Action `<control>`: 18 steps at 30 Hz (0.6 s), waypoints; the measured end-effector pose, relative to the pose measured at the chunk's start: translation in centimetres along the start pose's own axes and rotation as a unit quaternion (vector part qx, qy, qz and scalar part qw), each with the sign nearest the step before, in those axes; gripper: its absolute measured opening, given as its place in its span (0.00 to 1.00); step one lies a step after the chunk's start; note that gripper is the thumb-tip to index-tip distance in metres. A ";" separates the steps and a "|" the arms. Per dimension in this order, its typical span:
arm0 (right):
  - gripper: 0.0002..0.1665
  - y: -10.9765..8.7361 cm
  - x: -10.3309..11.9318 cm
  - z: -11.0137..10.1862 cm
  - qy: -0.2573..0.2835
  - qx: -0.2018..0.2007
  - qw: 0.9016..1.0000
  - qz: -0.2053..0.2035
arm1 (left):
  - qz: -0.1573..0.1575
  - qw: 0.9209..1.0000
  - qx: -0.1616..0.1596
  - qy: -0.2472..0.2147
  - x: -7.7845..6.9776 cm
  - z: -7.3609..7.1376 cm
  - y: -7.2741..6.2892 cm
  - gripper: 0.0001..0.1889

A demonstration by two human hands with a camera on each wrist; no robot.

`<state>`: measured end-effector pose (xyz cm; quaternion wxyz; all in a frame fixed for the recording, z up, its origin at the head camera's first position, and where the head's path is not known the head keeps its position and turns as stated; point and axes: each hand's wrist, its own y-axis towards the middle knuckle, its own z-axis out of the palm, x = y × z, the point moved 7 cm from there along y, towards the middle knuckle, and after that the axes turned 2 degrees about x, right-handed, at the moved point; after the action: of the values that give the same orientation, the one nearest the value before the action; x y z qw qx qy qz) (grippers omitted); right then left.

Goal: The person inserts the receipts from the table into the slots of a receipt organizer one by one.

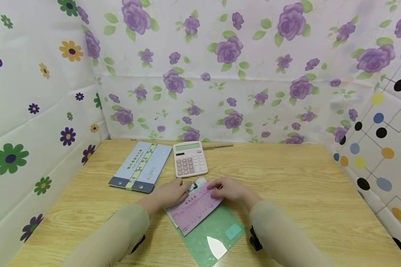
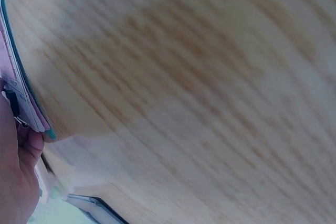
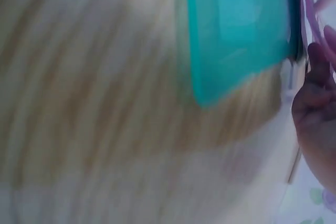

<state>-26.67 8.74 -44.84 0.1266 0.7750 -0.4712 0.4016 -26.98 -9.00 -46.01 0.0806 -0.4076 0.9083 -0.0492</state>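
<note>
A pink printed sheet (image 1: 195,213) lies slanted over whiter printed papers (image 1: 172,217), which show along its left and upper edges. Beneath them is a translucent green folder (image 1: 207,233) with a pale blue label. My left hand (image 1: 170,193) grips the upper left edge of the paper stack. Beside its fingertips sits a dark clip (image 1: 193,186), seen in the left wrist view as a black clip (image 2: 12,103) on the papers' edge. My right hand (image 1: 232,190) pinches the upper right corner of the pink sheet, its fingers curled at the paper in the right wrist view.
Behind the left hand lies a blue-grey account book (image 1: 142,165) with a patterned band. A pink calculator (image 1: 190,159) stands beyond the papers, with a brown pen (image 1: 218,146) to its right. Patterned cloth (image 1: 207,74) borders the wooden table (image 1: 287,178) at the back and sides.
</note>
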 end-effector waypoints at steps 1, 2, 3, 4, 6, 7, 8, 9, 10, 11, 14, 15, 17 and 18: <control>0.16 0.0 0.1 0.1 -0.001 -0.004 1.000 -0.001 | -0.001 1.000 0.001 -0.003 0.0 0.0 0.1 0.23; 0.16 0.1 0.1 0.3 0.000 -0.006 1.000 0.000 | -0.004 1.000 0.003 -0.003 0.0 0.1 0.1 0.23; 0.16 0.1 0.2 0.4 -0.001 -0.010 1.000 0.002 | -0.005 1.000 0.004 -0.003 0.1 0.2 0.2 0.23; 0.17 0.2 0.2 0.5 -0.001 -0.013 1.000 0.006 | -0.007 1.000 0.004 -0.002 0.1 0.2 0.3 0.24; 0.18 0.3 0.2 0.8 -0.004 -0.018 1.000 0.013 | -0.011 1.000 0.006 -0.004 0.2 0.4 0.3 0.24; 0.19 0.4 0.3 1.0 -0.011 -0.020 1.000 0.012 | -0.014 1.000 0.007 -0.004 0.2 0.4 0.3 0.24; 0.20 0.5 0.3 1.2 -0.022 -0.023 0.999 0.012 | -0.017 1.000 0.007 -0.001 0.2 0.5 0.4 0.24; 0.21 0.6 0.4 1.4 -0.036 -0.028 0.999 0.011 | -0.019 1.000 0.007 -0.002 0.2 0.5 0.3 0.24; 0.22 0.7 0.5 1.6 -0.051 -0.032 0.998 0.008 | -0.021 1.000 0.008 -0.004 0.2 0.5 0.3 0.24; 0.23 0.8 0.6 1.9 -0.070 -0.037 0.997 0.006 | -0.025 1.000 0.010 -0.007 0.2 0.4 0.3 0.23; 0.27 0.9 0.7 2.4 -0.118 -0.053 0.992 0.015 | -0.030 0.999 0.014 -0.006 0.1 0.2 0.2 0.23; 0.28 0.9 0.8 2.6 -0.130 -0.058 0.990 0.020 | -0.031 0.999 0.016 -0.006 0.0 0.2 0.1 0.23; 0.30 0.8 0.9 2.7 -0.146 -0.064 0.987 0.033 | -0.033 0.999 0.019 -0.004 -0.1 0.0 0.1 0.23; 0.30 0.8 0.9 2.8 -0.151 -0.067 0.986 0.038 | -0.032 0.999 0.021 -0.003 -0.1 0.0 0.1 0.23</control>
<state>-25.74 6.15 -46.10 0.0905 0.7982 -0.5395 0.2525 -27.00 -8.91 -46.07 0.0908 -0.4348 0.8932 -0.0697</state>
